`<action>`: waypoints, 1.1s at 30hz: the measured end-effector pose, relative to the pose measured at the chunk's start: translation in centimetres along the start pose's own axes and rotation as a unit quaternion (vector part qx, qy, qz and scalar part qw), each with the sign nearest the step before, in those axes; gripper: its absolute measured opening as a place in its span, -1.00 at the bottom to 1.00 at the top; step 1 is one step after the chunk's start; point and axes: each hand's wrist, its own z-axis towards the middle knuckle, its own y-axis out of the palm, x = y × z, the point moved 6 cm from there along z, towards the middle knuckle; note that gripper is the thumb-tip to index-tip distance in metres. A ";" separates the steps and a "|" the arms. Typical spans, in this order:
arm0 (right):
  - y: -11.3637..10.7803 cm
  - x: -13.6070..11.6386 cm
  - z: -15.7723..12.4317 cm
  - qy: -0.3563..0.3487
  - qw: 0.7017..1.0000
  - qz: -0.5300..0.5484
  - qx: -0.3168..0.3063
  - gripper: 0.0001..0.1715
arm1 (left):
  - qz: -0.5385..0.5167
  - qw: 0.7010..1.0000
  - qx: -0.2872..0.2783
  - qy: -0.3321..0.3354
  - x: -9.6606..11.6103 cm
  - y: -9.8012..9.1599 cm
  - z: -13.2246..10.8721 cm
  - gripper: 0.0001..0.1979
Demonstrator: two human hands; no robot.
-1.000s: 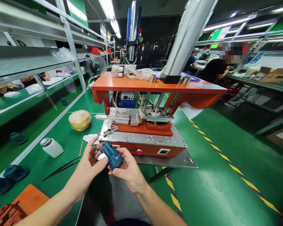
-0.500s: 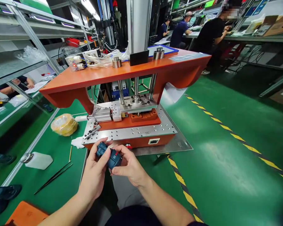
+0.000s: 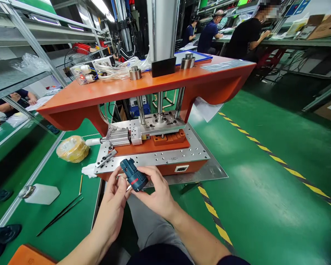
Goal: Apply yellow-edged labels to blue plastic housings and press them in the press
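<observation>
A dark blue power-tool battery pack [image 3: 135,177] with red lettering is held in front of the machine, its narrow end tilted up and left. My right hand [image 3: 161,197] grips the wide end between thumb and fingers. At the pack's lower left side, my left hand [image 3: 114,198] is closed with thumb and fingers against it. A small white sliver shows between my left fingertips and the pack; I cannot make out what it is. Behind the hands stands an orange press fixture [image 3: 151,158] with a drilled metal base and an orange nest block [image 3: 169,138] under its plate.
On the green bench at left lie a roll of yellow tape [image 3: 73,148], a white bottle [image 3: 42,194], black tweezers [image 3: 60,214] and an orange block [image 3: 30,255]. More dark blue packs [image 3: 5,233] sit at the far left. Several people work at benches in the background.
The battery pack has turned in my hands, so its red lettering shows more fully. My left fingers have shifted off its top to its lower left side. The view has moved slightly.
</observation>
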 end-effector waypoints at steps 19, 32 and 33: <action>-1.2 -0.4 -0.3 -0.091 0.982 -0.163 0.008 -0.26 | 0.023 0.997 -0.068 -0.009 -0.9 1.5 0.5 -0.44; -3.2 0.4 -1.4 -0.128 0.961 -0.244 -0.029 -0.27 | 0.020 0.992 -0.114 -0.050 -2.6 4.3 1.7 -0.51; -3.5 0.4 -1.5 -0.132 0.962 -0.237 -0.037 -0.28 | 0.024 0.990 -0.122 -0.060 -2.8 4.5 1.9 -0.51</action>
